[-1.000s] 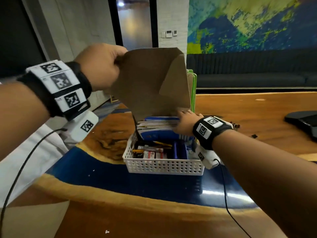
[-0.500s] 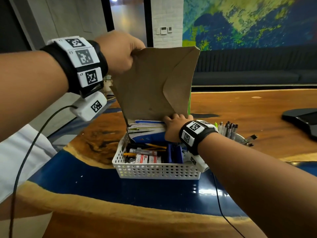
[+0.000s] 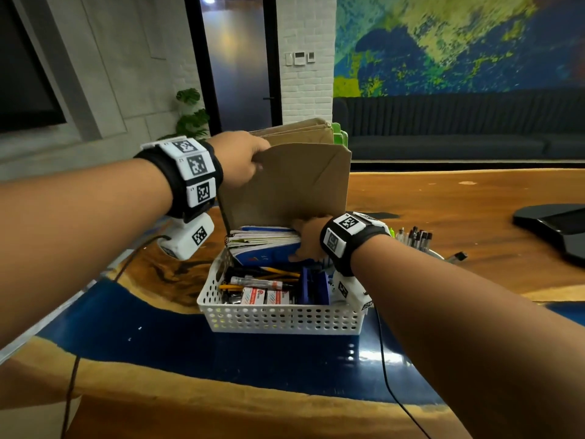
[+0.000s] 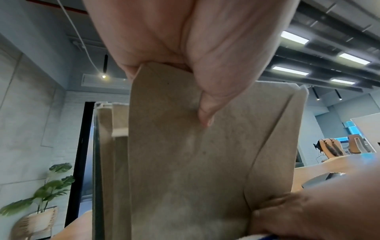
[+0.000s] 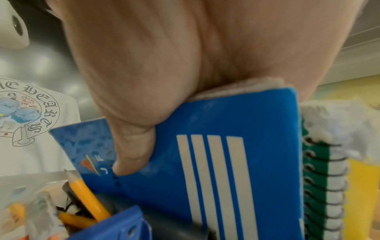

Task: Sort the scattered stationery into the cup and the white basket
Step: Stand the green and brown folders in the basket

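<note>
Envelope (image 3: 285, 185) lowered toward basket (image 3: 281, 318).

Blue-green mural (image 3: 459, 42), dark sofa (image 3: 459, 128), perhaps a doorway (image 3: 240, 64)

Letters "J F" on the blue notebook (image 5: 236, 162); gothic lettering, partly "HEA", on the white shirt (image 5: 41, 154).

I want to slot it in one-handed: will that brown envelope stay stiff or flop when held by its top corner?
Probably fairly stiff: the envelope stands upright with only the left hand pinching its top corner. It looks thin and light, so it may bend where the right hand presses it near the blue notebook. Its creased flap might catch on the basket.
</note>
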Demonstrator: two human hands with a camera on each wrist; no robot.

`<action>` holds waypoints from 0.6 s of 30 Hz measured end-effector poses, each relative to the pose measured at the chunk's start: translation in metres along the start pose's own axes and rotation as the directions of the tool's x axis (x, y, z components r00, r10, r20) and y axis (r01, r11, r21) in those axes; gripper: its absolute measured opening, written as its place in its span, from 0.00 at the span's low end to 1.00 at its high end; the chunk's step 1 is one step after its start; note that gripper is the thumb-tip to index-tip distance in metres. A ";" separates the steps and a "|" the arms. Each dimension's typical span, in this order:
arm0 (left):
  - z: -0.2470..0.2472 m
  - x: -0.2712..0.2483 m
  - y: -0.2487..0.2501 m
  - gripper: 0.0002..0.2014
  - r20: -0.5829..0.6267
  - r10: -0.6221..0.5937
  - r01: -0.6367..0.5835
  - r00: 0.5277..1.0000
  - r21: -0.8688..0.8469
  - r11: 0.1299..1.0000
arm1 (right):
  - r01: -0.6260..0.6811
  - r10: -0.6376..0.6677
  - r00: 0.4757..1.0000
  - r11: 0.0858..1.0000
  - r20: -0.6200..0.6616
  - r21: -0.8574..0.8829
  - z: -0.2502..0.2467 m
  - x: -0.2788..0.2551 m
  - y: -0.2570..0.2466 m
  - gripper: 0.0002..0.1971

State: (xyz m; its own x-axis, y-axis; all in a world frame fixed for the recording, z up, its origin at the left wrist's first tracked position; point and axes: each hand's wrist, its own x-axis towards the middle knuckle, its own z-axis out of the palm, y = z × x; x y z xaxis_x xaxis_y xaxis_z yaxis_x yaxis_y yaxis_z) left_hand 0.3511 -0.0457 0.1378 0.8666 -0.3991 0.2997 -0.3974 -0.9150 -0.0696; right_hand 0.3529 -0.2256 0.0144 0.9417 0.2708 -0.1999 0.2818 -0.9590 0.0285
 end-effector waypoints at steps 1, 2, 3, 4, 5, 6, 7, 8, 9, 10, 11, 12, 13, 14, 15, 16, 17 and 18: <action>0.008 0.002 -0.001 0.16 -0.018 -0.048 0.048 0.999 0.025 0.999 | 0.007 -0.007 1.000 1.000 -0.015 0.009 0.001 0.002 0.001 0.34; 0.016 0.002 0.000 0.22 -0.048 -0.106 0.109 0.993 0.060 0.992 | 0.012 -0.012 0.999 1.000 -0.031 0.010 0.001 0.003 0.003 0.33; 0.025 0.001 0.001 0.28 -0.081 -0.159 0.168 0.984 0.115 0.979 | 0.016 -0.016 0.999 1.000 -0.041 0.002 0.002 0.005 0.004 0.33; 0.033 0.000 0.003 0.33 -0.115 -0.187 0.206 0.976 0.179 0.962 | 0.018 -0.019 0.999 1.000 -0.043 -0.011 0.001 0.005 0.004 0.33; 0.040 -0.003 0.006 0.39 -0.151 -0.202 0.234 0.968 0.243 0.941 | 0.021 -0.022 0.999 1.000 -0.041 -0.022 0.001 0.006 0.004 0.34; 0.046 -0.005 0.008 0.46 -0.202 -0.206 0.259 0.958 0.290 0.921 | 0.023 -0.024 0.999 0.999 -0.042 -0.026 0.002 0.007 0.004 0.34; 0.049 -0.006 0.008 0.52 -0.262 -0.207 0.286 0.943 0.311 0.906 | 0.023 -0.024 0.999 0.999 -0.039 -0.029 0.002 0.008 0.004 0.34; 0.049 -0.008 0.009 0.56 -0.317 -0.212 0.310 0.924 0.301 0.902 | 0.026 -0.026 0.999 0.999 -0.035 -0.026 0.002 0.008 0.004 0.34; 0.046 -0.012 0.008 0.60 -0.356 -0.224 0.326 0.907 0.260 0.909 | 0.029 -0.030 0.999 0.999 -0.031 -0.021 0.002 0.008 0.005 0.34; 0.041 -0.016 0.005 0.62 -0.379 -0.241 0.334 0.893 0.201 0.921 | 0.033 -0.033 0.999 0.999 -0.033 -0.015 0.002 0.008 0.005 0.34; 0.036 -0.024 0.000 0.63 -0.392 -0.263 0.339 0.882 0.140 0.930 | 0.030 -0.031 0.999 0.999 -0.036 -0.012 0.002 0.009 0.006 0.34; 0.031 -0.036 -0.007 0.62 -0.396 -0.285 0.343 0.873 0.083 0.936 | 0.030 -0.030 0.999 1.000 -0.036 -0.009 0.003 0.010 0.006 0.34; 0.028 -0.049 -0.016 0.61 -0.387 -0.311 0.350 0.868 0.033 0.936 | 0.027 -0.027 0.999 1.000 -0.030 -0.014 0.003 0.010 0.006 0.34; 0.026 -0.064 -0.028 0.59 -0.353 -0.344 0.366 0.870 -0.005 0.931 | 0.019 -0.020 0.999 1.000 -0.025 -0.013 0.002 0.011 0.006 0.34; 0.028 -0.081 -0.045 0.56 -0.289 -0.378 0.390 0.880 -0.017 0.921 | 0.009 -0.009 1.000 1.000 -0.021 -0.010 0.003 0.013 0.005 0.35; 0.031 -0.100 -0.062 0.54 -0.192 -0.406 0.414 0.894 0.001 0.910 | 0.004 -0.004 1.000 1.000 -0.016 -0.008 0.004 0.015 0.004 0.37; 0.036 -0.122 -0.079 0.50 -0.044 -0.411 0.412 0.911 0.030 0.911 | -0.001 0.001 1.000 1.000 -0.011 -0.008 0.004 0.017 0.003 0.38; 0.041 -0.146 -0.093 0.46 0.165 -0.385 0.380 0.908 0.062 0.923 | -0.013 0.013 1.000 1.000 -0.009 -0.017 0.004 0.019 0.003 0.40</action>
State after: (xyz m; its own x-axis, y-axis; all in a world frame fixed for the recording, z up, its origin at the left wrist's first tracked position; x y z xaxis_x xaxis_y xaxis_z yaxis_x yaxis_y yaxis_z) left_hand 0.2740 0.0952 0.0617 0.9897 -0.0198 0.1420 -0.0186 -0.9998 -0.0092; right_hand 0.3707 -0.2236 0.0064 0.9468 0.2592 -0.1908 0.2727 -0.9609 0.0482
